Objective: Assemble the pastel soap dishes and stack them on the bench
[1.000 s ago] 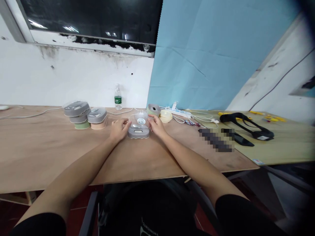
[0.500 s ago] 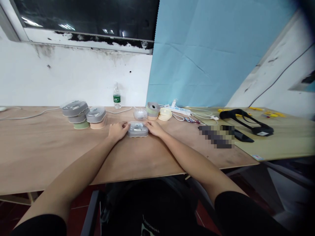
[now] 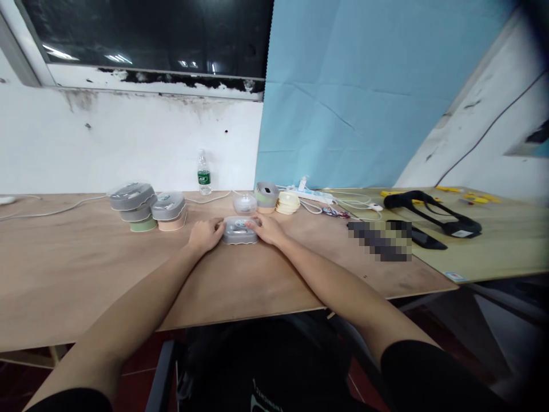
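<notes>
A small grey container with a clear lid (image 3: 240, 233) lies flat on the wooden table in front of me, a white label on its lid. My left hand (image 3: 206, 234) is at its left side, fingers curled and thumb against the edge. At the right side, my right hand (image 3: 269, 230) grips the container, its thumb reaching over the lid's edge. Some fingers of both hands are hidden. Just behind the container sits a round clear lid or bowl (image 3: 245, 204).
Grey-lidded containers (image 3: 136, 197) and another grey-and-peach stack (image 3: 168, 209) stand at the left. Behind my hands are a water bottle (image 3: 204, 174), open nested containers (image 3: 266, 194), cream trays (image 3: 287, 202) and a power strip (image 3: 315, 195). A black strap-like object (image 3: 433, 213) lies at the right.
My right thumb has moved inward over the lid. The whole view has shifted slightly, with the table lower in the picture. The container stays between my hands.
</notes>
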`<state>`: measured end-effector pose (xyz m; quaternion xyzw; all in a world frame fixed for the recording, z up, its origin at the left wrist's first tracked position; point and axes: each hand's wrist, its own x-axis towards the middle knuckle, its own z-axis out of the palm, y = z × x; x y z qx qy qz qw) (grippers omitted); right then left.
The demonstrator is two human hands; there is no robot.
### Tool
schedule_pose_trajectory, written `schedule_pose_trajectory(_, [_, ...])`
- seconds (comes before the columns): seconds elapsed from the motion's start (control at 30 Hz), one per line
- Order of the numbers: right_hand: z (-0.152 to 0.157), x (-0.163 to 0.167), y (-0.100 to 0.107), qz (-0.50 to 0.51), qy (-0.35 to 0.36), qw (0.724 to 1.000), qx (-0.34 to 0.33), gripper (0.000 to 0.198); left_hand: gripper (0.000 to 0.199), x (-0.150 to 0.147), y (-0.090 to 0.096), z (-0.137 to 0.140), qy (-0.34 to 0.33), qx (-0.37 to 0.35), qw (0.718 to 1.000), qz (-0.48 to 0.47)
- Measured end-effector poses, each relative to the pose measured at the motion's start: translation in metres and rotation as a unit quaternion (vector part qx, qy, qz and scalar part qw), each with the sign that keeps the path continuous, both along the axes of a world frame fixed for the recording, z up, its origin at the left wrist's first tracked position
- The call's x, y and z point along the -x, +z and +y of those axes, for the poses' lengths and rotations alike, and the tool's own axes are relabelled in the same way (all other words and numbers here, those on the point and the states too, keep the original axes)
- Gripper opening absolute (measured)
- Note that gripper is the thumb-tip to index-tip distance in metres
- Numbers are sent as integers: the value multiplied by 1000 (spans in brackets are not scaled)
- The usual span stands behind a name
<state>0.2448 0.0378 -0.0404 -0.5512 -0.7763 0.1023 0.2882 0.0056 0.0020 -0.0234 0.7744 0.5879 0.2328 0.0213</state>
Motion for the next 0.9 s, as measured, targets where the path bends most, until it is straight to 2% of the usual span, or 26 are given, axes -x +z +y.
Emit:
schedule_pose_trajectory(0.2, [2,-1,-1,18,16,1000,7,53,51,2,-3,2,-14,10,1000,-12])
schedule_pose_trajectory(0.33, [4,-2,0,40,34,998,25,50,58,6,-7,6,-132,35,989,-49])
schedule_pose_trajectory(0.43, [5,-3,0,65,58,996,29,48,81,8,-12,9,-191,53,979,-50])
schedule_pose_trajectory(0.5, [5,-3,-1,84,67,994,32,48,92,8,-15,10,-198,39,978,-63])
schedule_pose_trajectory(0.6, [7,-5,-1,119,60,990,44,56,87,8,-12,11,-190,-10,979,-72])
schedule_pose_trajectory(0.67, [7,-6,0,147,40,985,76,63,82,11,-4,10,-167,-48,984,-47])
schedule_pose_trajectory(0.73, [8,-8,-1,171,22,978,113,65,78,19,8,8,-108,-98,989,-28])
schedule_pose_trajectory(0.8, [9,-10,-2,185,26,974,130,61,76,32,21,6,-10,-163,986,-39])
schedule_pose_trajectory(0.9, [12,-11,-6,174,53,977,109,51,74,54,35,4,166,-254,949,-84])
